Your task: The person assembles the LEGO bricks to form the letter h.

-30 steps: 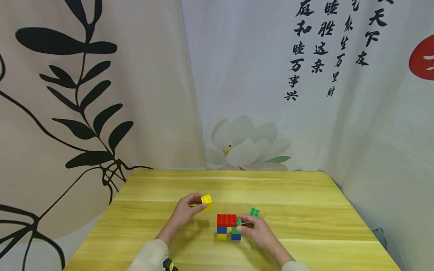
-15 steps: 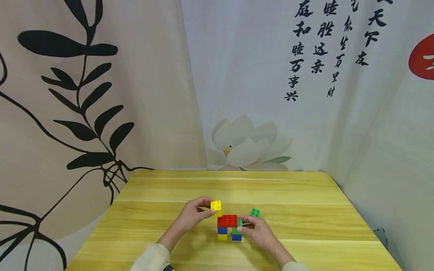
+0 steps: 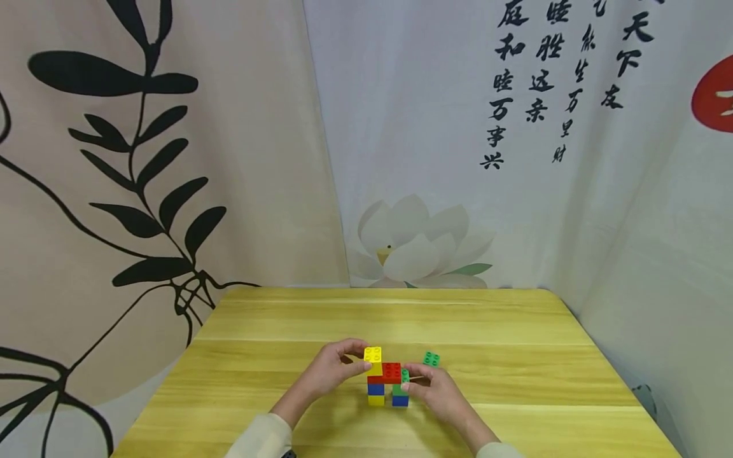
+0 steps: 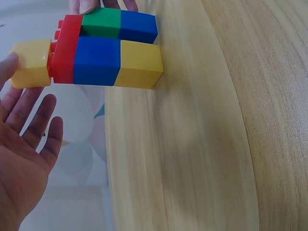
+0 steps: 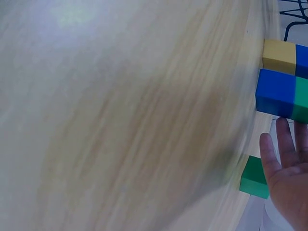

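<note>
My left hand [image 3: 335,369] pinches a yellow block [image 3: 373,360] over the left end of a red brick [image 3: 392,373]. In the left wrist view, red studs [image 4: 51,60] show between the two. That red brick bridges two short columns: a blue block [image 3: 375,388] on a yellow block [image 3: 376,401], and a green block [image 4: 102,22] on a blue block [image 3: 400,401]. From the right, my right hand [image 3: 438,388] grips the green block under the red brick, thumb in front and forefinger behind. Its other fingers [image 5: 284,139] extend below, in the right wrist view.
A loose green block [image 3: 431,359] lies on the wooden table [image 3: 286,318], just behind my right hand. At the table's back edge hangs a printed cloth [image 3: 275,159] with plant and flower motifs.
My left hand has carried the yellow block rightward and down, from left of the bridge to onto the red brick's left end. My right hand has kept its place at the green block.
</note>
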Available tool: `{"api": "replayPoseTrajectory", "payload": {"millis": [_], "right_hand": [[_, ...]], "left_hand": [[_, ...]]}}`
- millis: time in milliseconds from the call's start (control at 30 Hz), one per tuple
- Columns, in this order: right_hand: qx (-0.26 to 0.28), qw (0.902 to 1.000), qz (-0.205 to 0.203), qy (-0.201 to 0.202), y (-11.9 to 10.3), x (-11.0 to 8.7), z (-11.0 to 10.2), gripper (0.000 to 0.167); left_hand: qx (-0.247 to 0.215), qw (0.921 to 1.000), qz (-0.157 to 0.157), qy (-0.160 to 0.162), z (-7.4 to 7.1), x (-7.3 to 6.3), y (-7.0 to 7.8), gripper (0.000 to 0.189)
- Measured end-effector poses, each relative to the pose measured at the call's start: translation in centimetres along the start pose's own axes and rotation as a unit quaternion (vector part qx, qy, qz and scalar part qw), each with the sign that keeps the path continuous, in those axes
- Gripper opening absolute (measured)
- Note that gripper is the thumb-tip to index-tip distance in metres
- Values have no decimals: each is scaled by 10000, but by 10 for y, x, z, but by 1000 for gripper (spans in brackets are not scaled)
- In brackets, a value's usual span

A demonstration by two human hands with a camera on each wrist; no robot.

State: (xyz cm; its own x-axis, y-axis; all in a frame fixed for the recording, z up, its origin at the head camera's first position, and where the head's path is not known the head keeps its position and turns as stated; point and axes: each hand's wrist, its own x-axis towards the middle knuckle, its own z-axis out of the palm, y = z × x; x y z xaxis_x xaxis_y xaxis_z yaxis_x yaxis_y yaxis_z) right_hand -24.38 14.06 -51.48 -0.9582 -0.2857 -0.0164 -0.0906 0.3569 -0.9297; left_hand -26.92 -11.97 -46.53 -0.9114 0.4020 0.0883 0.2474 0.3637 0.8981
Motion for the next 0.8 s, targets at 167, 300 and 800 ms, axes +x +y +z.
{"api": "replayPoseTrajectory", "payload": {"millis": [167,300,800], "right_hand": [[-14,10000,9,-3,-1,0,1,53],[-101,9999,24,29,-3,0,2,53],[-142,9999,46,-7,-6,-1,0,54]], "left_hand": [[153,9998,105,-60,-2,-3,-1,33],[318,9993,180,-78,-3,-4,0,35],[1452,9868,658,-276,-9,-2,10,41]]}}
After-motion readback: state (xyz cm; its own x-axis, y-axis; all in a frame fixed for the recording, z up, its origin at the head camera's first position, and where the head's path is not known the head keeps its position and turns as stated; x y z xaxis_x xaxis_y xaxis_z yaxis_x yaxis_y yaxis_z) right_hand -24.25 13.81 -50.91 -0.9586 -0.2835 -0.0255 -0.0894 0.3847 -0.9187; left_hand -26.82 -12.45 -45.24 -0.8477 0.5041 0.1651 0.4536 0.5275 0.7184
